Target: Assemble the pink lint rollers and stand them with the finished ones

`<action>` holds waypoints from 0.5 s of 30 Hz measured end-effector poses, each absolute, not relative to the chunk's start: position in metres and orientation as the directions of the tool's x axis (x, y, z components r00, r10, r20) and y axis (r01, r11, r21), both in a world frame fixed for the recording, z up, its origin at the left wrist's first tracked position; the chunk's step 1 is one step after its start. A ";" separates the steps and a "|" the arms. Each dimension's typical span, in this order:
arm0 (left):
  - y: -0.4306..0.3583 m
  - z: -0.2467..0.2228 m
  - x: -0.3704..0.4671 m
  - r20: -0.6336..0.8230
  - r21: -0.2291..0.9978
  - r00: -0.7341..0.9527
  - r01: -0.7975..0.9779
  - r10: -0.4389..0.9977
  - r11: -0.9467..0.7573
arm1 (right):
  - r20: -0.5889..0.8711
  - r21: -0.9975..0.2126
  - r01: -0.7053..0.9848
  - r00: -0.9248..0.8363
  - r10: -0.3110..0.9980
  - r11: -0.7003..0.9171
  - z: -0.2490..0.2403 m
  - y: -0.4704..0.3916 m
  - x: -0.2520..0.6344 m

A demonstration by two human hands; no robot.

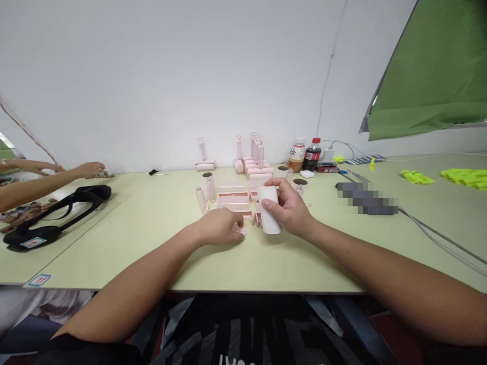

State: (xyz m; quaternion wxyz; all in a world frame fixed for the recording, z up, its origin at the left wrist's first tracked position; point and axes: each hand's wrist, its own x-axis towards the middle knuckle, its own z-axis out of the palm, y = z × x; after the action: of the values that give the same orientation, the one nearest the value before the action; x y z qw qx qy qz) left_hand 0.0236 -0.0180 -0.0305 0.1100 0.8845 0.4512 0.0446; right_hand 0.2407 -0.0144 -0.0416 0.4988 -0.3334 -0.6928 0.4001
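Observation:
My right hand point(287, 207) is closed around a white paper roll point(270, 213), held tilted above the table with the thumb in front. My left hand point(220, 226) is low over the table, fingers pinching a small pale pink part point(241, 231) that they partly cover. Just beyond both hands lie open pink plastic housings point(233, 199). Clear pink handle tubes point(210, 188) stand to the left of these, one beside a roll with a dark round top point(207, 175). Another roll with a dark top point(300, 182) is behind my right hand.
Along the wall stand several pink lint rollers point(259, 159) with upright handles. Right of them are a juice bottle point(297, 157), a cola bottle point(312, 156) and cables. A black strap frame point(57, 223) lies left, near another person's arm point(49, 185). Yellow fabric point(466, 178) lies far right.

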 end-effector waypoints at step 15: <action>-0.016 -0.023 0.022 -0.073 0.130 0.529 0.846 0.846 -0.518 | 0.403 -0.914 -0.095 -0.126 0.906 0.394 -0.040 -0.009 0.239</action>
State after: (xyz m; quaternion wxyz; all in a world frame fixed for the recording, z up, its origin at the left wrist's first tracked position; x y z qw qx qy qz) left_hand 0.0217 -0.0162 -0.0232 0.0749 0.8711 0.4853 -0.0003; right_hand 0.2395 -0.0087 -0.0396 0.5711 -0.3330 -0.6088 0.4385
